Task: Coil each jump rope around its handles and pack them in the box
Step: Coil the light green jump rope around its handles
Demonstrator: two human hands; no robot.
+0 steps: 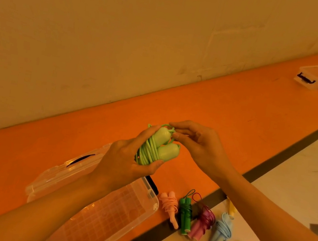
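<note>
My left grip (124, 161) clasps the coiled light-green jump rope (166, 152) around its handles, above the open clear box (118, 216) on the near floor, while my right grip (202, 146) pinches its loose loop.

The light green jump rope (166, 151) is showing smooth, softly matt plastic handles and a rubbery, faintly shiny cord. The clear storage box (153, 205) is gleaming as glossy transparent plastic. The orange floor (238, 112) is looking matt, and the wall (126, 31) is looking roughly plastered.
</note>
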